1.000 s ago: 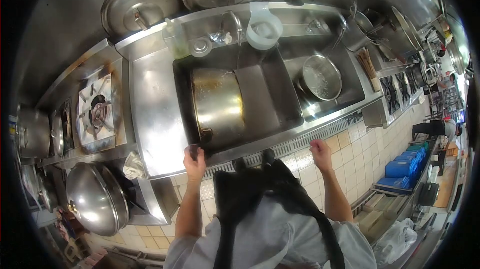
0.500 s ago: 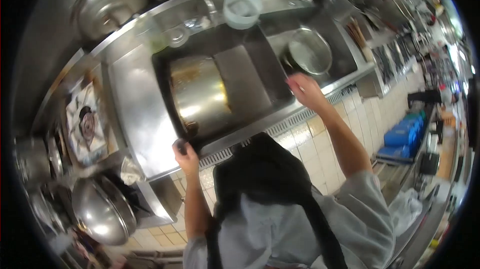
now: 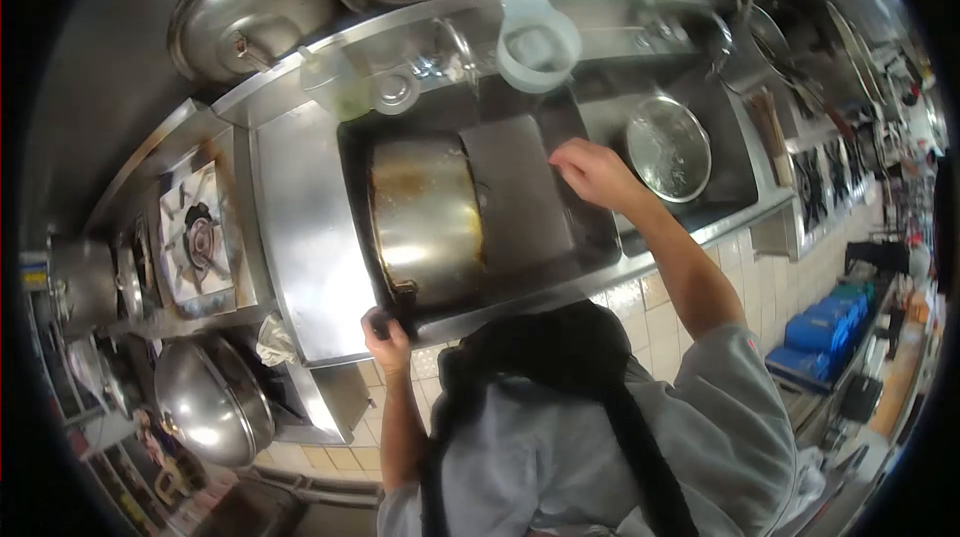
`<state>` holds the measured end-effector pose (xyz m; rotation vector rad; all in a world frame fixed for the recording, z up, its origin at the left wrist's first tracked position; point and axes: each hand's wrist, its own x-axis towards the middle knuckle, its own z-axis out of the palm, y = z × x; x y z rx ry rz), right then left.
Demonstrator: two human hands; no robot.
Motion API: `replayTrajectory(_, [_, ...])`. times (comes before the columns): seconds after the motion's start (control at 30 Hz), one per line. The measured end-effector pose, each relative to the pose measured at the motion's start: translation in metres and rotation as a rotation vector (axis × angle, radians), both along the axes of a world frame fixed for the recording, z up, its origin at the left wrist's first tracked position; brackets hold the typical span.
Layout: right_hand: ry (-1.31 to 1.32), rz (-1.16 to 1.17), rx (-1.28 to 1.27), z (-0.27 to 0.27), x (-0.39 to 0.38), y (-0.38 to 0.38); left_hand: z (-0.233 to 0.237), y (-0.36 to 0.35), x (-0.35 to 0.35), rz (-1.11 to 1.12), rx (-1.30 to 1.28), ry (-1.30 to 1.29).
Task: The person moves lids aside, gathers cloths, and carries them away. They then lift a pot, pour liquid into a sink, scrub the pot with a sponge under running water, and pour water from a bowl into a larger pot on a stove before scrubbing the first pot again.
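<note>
A large metal pot with brown stains lies on its side in the left sink basin. At the basin's front left corner my left hand is closed around a small dark object. My right hand is over the right part of that basin, its fingers pressed together; what they hold, if anything, is too small to name. To its right, a round metal pot with clear liquid stands in the right basin.
A white plastic dipper rests on the back ledge near the faucet. Left of the sink is a stove burner, with a large wok below it. Blue bins are at the right.
My right hand has moved left, from the front edge by the divider to over the left basin. The view has shifted. My left hand stays at the corner with the dark object.
</note>
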<state>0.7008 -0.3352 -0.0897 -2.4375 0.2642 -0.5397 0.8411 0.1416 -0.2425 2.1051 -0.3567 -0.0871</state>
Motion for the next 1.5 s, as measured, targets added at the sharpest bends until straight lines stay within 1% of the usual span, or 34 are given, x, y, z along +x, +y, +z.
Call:
replayTrajectory(0.03, [0.004, 0.008, 0.001, -0.003, 0.005, -0.011, 0.000, 0.000, -0.001, -0.001, -0.011, 0.007])
replayTrajectory(0.1, [0.006, -0.003, 0.022, -0.002, 0.017, -0.033, 0.017, -0.007, -0.003, -0.019, -0.033, 0.033])
replayTrajectory(0.13, [-0.011, -0.008, 0.039, -0.004, 0.023, -0.043, 0.022, -0.011, -0.003, -0.058, -0.001, -0.110])
replayTrajectory(0.2, [-0.046, -0.029, 0.085, -0.006, 0.035, -0.051, 0.020, -0.011, -0.007, -0.013, -0.054, 0.019])
replayTrajectory(0.23, [-0.026, -0.057, 0.164, -0.010, 0.037, -0.055, 0.020, -0.009, -0.007, 0.008, -0.083, 0.078])
replayTrajectory(0.3, [0.038, -0.083, 0.328, -0.021, 0.035, -0.055, 0.021, -0.007, -0.008, -0.006, -0.044, 0.078])
replayTrajectory(0.37, [0.023, -0.067, 0.286, -0.037, 0.024, -0.043, 0.019, -0.002, -0.006, -0.032, -0.011, 0.107])
replayTrajectory(0.43, [0.028, -0.044, 0.281, -0.052, 0.006, -0.025, 0.030, -0.003, -0.007, -0.118, -0.048, 0.197])
replayTrajectory(0.5, [0.083, -0.054, 0.324, -0.056, -0.016, -0.002, 0.062, -0.023, -0.010, -0.191, -0.040, 0.313])
replayTrajectory(0.57, [0.117, -0.120, 0.367, -0.056, -0.040, 0.022, 0.078, -0.051, -0.009, -0.266, 0.012, 0.276])
replayTrajectory(0.63, [0.138, -0.183, 0.392, -0.052, -0.064, 0.036, 0.113, -0.092, -0.003, -0.373, 0.143, 0.115])
replayTrajectory(0.7, [0.135, -0.262, 0.420, -0.049, -0.086, 0.046, 0.131, -0.126, -0.001, -0.434, 0.129, 0.005])
replayTrajectory(0.73, [0.115, -0.271, 0.331, -0.045, -0.097, 0.048, 0.138, -0.138, 0.000, -0.476, 0.125, -0.050])
replayTrajectory(0.83, [0.097, -0.444, 0.377, -0.031, -0.129, 0.060, 0.153, -0.169, -0.005, -0.596, 0.282, -0.035])
replayTrajectory(0.87, [0.031, -0.468, 0.345, -0.036, -0.142, 0.062, 0.159, -0.180, -0.010, -0.669, 0.348, -0.013])
replayTrajectory(0.9, [0.062, -0.536, 0.446, -0.026, -0.153, 0.068, 0.163, -0.192, -0.015, -0.709, 0.399, 0.011])
replayTrajectory(0.97, [0.039, -0.585, 0.319, -0.036, -0.179, 0.075, 0.171, -0.220, -0.022, -0.769, 0.504, 0.044])
replayTrajectory(1.0, [0.078, -0.632, 0.325, -0.030, -0.190, 0.079, 0.185, -0.234, -0.027, -0.836, 0.568, 0.074])
replayTrajectory(1.07, [0.154, -0.722, 0.344, -0.019, -0.210, 0.091, 0.182, -0.254, -0.035, -0.896, 0.584, 0.033])
replayTrajectory(1.2, [0.152, -0.870, 0.378, -0.021, -0.252, 0.101, 0.171, -0.293, -0.055, -0.981, 0.579, 0.007])
replayTrajectory(1.3, [0.084, -0.937, 0.492, -0.034, -0.282, 0.103, 0.158, -0.317, -0.068, -1.013, 0.507, 0.051])
replayTrajectory(1.4, [0.011, -0.955, 0.468, -0.058, -0.319, 0.104, 0.147, -0.330, -0.075, -1.051, 0.361, 0.175])
replayTrajectory(1.43, [-0.019, -0.936, 0.459, -0.069, -0.332, 0.103, 0.150, -0.331, -0.079, -1.027, 0.410, 0.145])
replayTrajectory(1.5, [-0.046, -0.991, 0.618, -0.080, -0.354, 0.106, 0.160, -0.331, -0.086, -0.971, 0.522, 0.082])
